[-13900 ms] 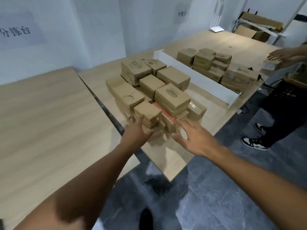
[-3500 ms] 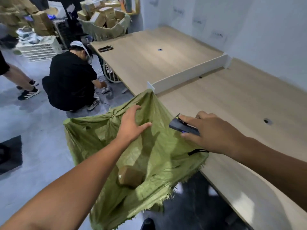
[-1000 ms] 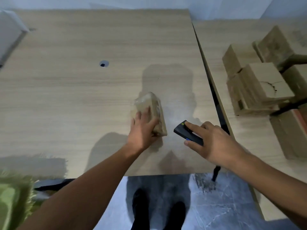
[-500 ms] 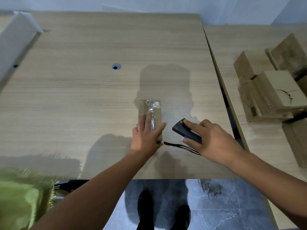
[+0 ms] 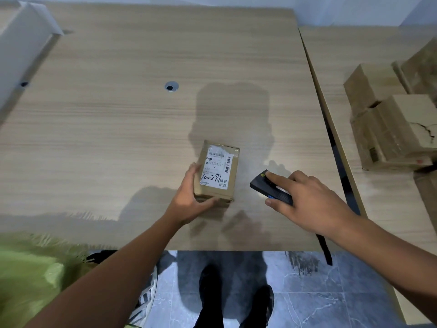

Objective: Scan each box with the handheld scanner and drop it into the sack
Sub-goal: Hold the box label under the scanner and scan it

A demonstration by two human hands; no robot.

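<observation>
1. The table [image 5: 118, 138] fills most of the view. It is light wood with a small round hole [image 5: 172, 86] in it. A white divider [image 5: 21, 43] stands at its far left edge.
2. The green sack [image 5: 28, 275] is at the lower left, below the near edge of the table. Its frayed rim lies against that edge.
3. A stack of boxes [image 5: 390, 129] stands on a second table to the right, well apart from your hands.
4. Your left hand [image 5: 189, 200] grips the box [image 5: 217, 174] at its near left corner, with the thumb along the near side and the fingers on the left side. The box lies flat on the table near the front edge, with its white label facing up. The label has a barcode and handwritten digits.
5. Your right hand [image 5: 309, 202] is closed on the scanner [image 5: 269, 189], with the index finger lying on top. The scanner is just right of the box, not touching it, and its front end points to the box. A black strap [image 5: 325, 252] hangs below your wrist.
</observation>
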